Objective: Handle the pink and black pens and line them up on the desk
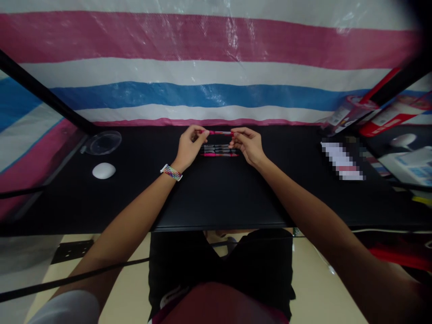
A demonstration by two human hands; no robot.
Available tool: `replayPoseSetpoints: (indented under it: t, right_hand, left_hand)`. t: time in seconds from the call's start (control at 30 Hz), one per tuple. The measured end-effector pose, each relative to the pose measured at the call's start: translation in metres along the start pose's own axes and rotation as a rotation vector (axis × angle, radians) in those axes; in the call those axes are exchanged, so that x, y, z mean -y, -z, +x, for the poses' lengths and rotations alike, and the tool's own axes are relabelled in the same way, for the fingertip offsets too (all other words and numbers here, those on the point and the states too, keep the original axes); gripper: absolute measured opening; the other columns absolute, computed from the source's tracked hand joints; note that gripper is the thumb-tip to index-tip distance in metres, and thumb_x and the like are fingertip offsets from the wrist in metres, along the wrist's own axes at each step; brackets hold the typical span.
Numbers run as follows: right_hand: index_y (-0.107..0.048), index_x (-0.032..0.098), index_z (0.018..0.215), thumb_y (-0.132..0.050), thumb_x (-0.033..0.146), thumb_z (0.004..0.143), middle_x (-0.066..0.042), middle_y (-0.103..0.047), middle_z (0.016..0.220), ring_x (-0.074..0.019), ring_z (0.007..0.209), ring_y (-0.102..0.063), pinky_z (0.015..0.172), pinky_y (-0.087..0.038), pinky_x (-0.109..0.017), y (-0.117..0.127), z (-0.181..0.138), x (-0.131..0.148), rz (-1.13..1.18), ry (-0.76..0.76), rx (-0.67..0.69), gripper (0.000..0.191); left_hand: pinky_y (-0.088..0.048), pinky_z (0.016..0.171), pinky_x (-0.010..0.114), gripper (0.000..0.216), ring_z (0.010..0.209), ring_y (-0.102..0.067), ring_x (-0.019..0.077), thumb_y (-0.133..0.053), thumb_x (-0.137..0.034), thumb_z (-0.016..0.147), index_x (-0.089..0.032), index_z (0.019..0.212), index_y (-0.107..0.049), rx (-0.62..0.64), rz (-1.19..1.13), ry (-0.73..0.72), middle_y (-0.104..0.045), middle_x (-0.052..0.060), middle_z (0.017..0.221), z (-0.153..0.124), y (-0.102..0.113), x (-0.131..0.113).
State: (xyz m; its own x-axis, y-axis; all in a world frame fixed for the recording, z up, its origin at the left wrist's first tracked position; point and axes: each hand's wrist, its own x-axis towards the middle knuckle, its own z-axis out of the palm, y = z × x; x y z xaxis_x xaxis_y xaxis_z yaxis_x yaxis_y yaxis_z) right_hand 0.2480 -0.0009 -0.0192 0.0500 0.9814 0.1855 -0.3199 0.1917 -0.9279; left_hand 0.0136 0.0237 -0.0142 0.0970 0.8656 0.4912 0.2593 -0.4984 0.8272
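Observation:
Between my two hands a pink pen [220, 132] lies crosswise, above the far part of the black table. My left hand [189, 145] pinches its left end, and a patterned band circles that wrist. At the pen's right end the fingers of my right hand [249, 145] are closed on it. Just nearer to me, several dark pens [216, 147] rest side by side on the table. Another pink pen [219, 155] forms the near edge of that row. My right fingertips partly cover the right ends of the dark pens.
The black table [222, 198] backs onto a striped plastic sheet [202, 94]. At left are a white rounded object [104, 170] and a clear round lid [105, 142]. A blurred white item [342, 161] lies at right, near a clear container with a pink rim [349, 114].

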Motion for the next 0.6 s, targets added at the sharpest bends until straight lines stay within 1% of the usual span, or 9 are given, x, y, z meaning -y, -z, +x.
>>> replayPoseSetpoints:
  t: [0.07, 0.17, 0.2, 0.27, 0.33, 0.4, 0.47, 0.53, 0.6]
  right_hand:
    - [-0.082, 0.026, 0.093, -0.089, 0.035, 0.081, 0.001, -0.07, 0.074, -0.0159, 0.068, -0.07, 0.071, -0.068, -0.038, 0.001, 0.001, -0.001, 0.007, 0.003, -0.009, 0.017]
    - [-0.082, 0.026, 0.092, -0.088, 0.035, 0.082, 0.001, -0.069, 0.073, -0.0163, 0.069, -0.07, 0.072, -0.068, -0.038, 0.002, 0.002, -0.001, -0.004, -0.002, -0.028, 0.016]
    - [-0.081, 0.027, 0.092, -0.088, 0.036, 0.081, 0.001, -0.069, 0.073, -0.0165, 0.069, -0.07, 0.072, -0.068, -0.038, 0.003, 0.002, -0.002, -0.011, -0.005, -0.036, 0.016]
    - [-0.081, 0.027, 0.092, -0.089, 0.036, 0.081, 0.001, -0.069, 0.073, -0.0168, 0.07, -0.07, 0.073, -0.068, -0.038, 0.003, 0.003, -0.003, -0.027, -0.012, -0.05, 0.017]
    - [-0.081, 0.026, 0.093, -0.09, 0.038, 0.08, 0.001, -0.069, 0.073, -0.017, 0.07, -0.07, 0.073, -0.068, -0.037, 0.004, 0.004, -0.004, -0.033, -0.012, -0.053, 0.019]
    - [-0.081, 0.026, 0.094, -0.091, 0.039, 0.08, 0.001, -0.069, 0.074, -0.0171, 0.07, -0.071, 0.074, -0.068, -0.038, 0.005, 0.005, -0.005, -0.034, 0.001, -0.044, 0.022]
    - [-0.08, 0.026, 0.097, -0.09, 0.041, 0.082, 0.001, -0.069, 0.075, -0.0171, 0.071, -0.072, 0.075, -0.068, -0.038, 0.006, 0.006, -0.007, -0.042, 0.014, -0.037, 0.024]
    - [-0.079, 0.025, 0.098, -0.089, 0.042, 0.084, 0.001, -0.068, 0.076, -0.0174, 0.072, -0.072, 0.076, -0.068, -0.038, 0.006, 0.006, -0.008, -0.057, 0.019, -0.043, 0.024]
    - [-0.078, 0.025, 0.098, -0.089, 0.041, 0.084, 0.0, -0.068, 0.075, -0.0176, 0.073, -0.072, 0.076, -0.068, -0.039, 0.006, 0.007, -0.008, -0.059, 0.021, -0.049, 0.024]
  left_hand:
    - [-0.06, 0.078, 0.033, 0.023, 0.08, -0.073, 0.0173, -0.079, -0.047, 0.098, -0.025, 0.099, -0.071, 0.004, -0.004, -0.007, -0.076, 0.003, 0.086, 0.0, 0.001, 0.0]
    - [-0.058, 0.075, 0.033, 0.034, 0.071, -0.07, 0.0159, -0.07, -0.049, 0.105, -0.024, 0.082, -0.068, 0.036, 0.011, 0.004, -0.071, 0.002, 0.073, 0.001, 0.002, 0.003]
    - [-0.057, 0.074, 0.032, 0.035, 0.069, -0.069, 0.0154, -0.069, -0.049, 0.106, -0.023, 0.082, -0.068, 0.034, 0.0, 0.007, -0.07, 0.001, 0.07, 0.001, 0.002, 0.004]
    - [-0.057, 0.074, 0.031, 0.023, 0.071, -0.07, 0.015, -0.077, -0.045, 0.1, -0.024, 0.093, -0.071, 0.017, -0.049, -0.006, -0.071, 0.0, 0.074, 0.002, 0.002, 0.007]
    - [-0.057, 0.075, 0.029, 0.023, 0.076, -0.072, 0.0151, -0.086, -0.041, 0.093, -0.024, 0.101, -0.073, 0.0, -0.095, -0.028, -0.074, 0.0, 0.081, 0.003, 0.002, 0.01]
    - [-0.057, 0.076, 0.03, 0.024, 0.076, -0.072, 0.0151, -0.082, -0.043, 0.097, -0.022, 0.091, -0.073, 0.003, -0.085, -0.032, -0.074, 0.001, 0.079, 0.004, 0.002, 0.012]
    - [-0.058, 0.076, 0.03, 0.034, 0.072, -0.071, 0.015, -0.074, -0.046, 0.103, -0.021, 0.08, -0.07, 0.005, -0.059, -0.016, -0.072, 0.002, 0.072, 0.004, 0.002, 0.013]
    - [-0.059, 0.078, 0.03, 0.028, 0.074, -0.072, 0.0154, -0.075, -0.043, 0.102, -0.021, 0.084, -0.071, -0.003, -0.081, -0.002, -0.073, 0.002, 0.073, 0.005, 0.002, 0.015]
    - [-0.06, 0.083, 0.031, 0.015, 0.081, -0.074, 0.0159, -0.081, -0.035, 0.097, -0.022, 0.096, -0.074, -0.02, -0.14, -0.002, -0.077, 0.002, 0.082, 0.007, 0.002, 0.017]
